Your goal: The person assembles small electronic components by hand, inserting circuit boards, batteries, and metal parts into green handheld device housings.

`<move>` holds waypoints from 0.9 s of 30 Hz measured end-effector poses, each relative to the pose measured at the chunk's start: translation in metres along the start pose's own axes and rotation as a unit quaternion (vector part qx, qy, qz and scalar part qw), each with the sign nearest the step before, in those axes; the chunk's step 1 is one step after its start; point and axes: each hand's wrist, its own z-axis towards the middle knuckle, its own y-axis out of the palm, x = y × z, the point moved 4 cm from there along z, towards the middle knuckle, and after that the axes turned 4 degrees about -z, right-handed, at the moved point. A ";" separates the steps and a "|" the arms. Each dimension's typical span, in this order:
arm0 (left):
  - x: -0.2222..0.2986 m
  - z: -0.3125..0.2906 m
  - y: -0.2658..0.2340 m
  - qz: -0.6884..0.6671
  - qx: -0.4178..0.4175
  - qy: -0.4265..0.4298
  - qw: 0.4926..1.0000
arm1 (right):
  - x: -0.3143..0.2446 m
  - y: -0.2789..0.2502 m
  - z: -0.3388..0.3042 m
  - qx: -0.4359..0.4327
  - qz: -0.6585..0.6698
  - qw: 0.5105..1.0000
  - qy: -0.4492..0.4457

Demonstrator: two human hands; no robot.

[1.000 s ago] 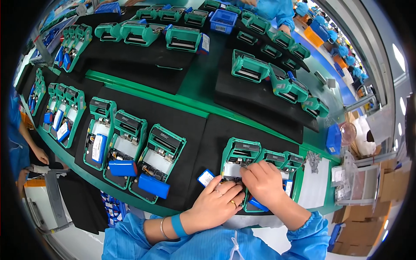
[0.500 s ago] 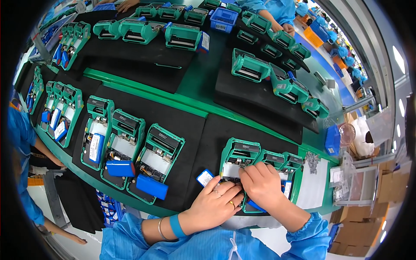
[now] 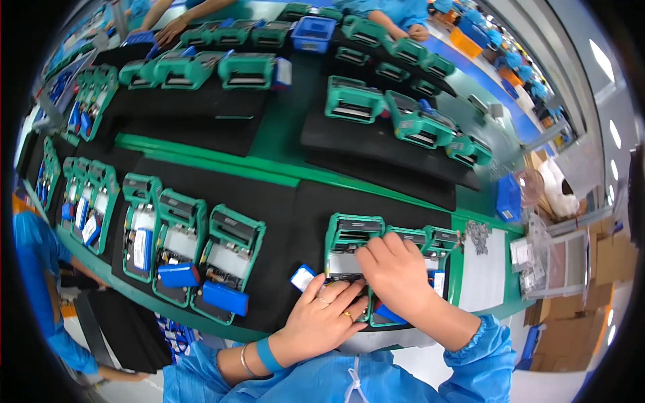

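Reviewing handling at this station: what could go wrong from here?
1. The blue pack beside the left hand could get knocked.
2. That hand's rings might snag on or scratch the open housing.
3. The right hand hides its fingertips from this camera, so a slip there could go unseen.

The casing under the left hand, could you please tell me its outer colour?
The casing is green, best seen in the head view.
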 end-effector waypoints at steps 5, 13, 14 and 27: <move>0.003 0.008 -0.008 0.033 -0.026 0.017 0.999 | -0.004 0.009 0.003 0.028 -0.020 0.999 0.016; 0.003 0.010 -0.017 0.075 -0.071 -0.001 0.995 | 0.089 -0.019 -0.084 0.167 0.087 0.957 0.223; 0.002 0.007 -0.020 0.087 -0.075 -0.015 0.993 | 0.105 -0.016 -0.108 0.159 0.102 0.942 0.279; 0.063 0.056 0.016 -0.041 -0.131 0.084 0.987 | 0.205 0.067 -0.258 0.118 0.181 0.812 0.542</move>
